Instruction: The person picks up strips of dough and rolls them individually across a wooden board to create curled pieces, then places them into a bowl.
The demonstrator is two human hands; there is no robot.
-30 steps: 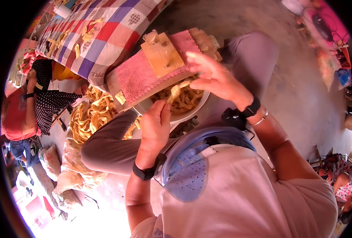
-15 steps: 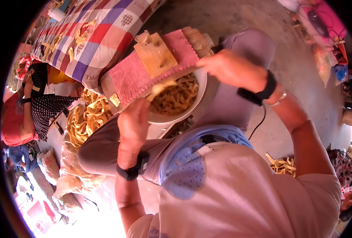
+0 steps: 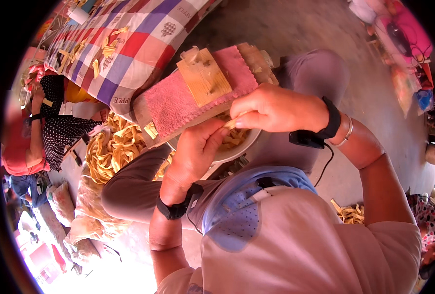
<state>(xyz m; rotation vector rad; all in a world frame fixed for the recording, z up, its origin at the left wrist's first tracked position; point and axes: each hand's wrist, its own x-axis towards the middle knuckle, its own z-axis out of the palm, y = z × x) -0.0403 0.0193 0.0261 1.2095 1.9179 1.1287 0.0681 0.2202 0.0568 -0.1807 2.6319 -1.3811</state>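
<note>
Between my two hands a short pale yellow strip (image 3: 234, 121) is pinched. My left hand (image 3: 194, 151) is closed on its near end, thumb against fingers. From the other side my right hand (image 3: 281, 109) pinches it. Just beyond lies a long wooden board (image 3: 249, 55) covered partly by a pink cloth (image 3: 171, 105). A flat yellow wooden block (image 3: 205, 81) rests on the cloth. Below the hands stands a white basin (image 3: 249, 143) with yellowish strips in it, mostly hidden by my hands and the board.
A heap of yellow strips (image 3: 110, 149) sits in a bag at the left. Behind it is a table with a checked cloth (image 3: 144, 46), a few strips on it. Another person (image 3: 28, 130) sits at the far left. More strips (image 3: 349, 214) lie on the floor at right.
My right hand has come left and nearer from the board's right end and now meets my left hand at the strip. My left hand has shifted right.
</note>
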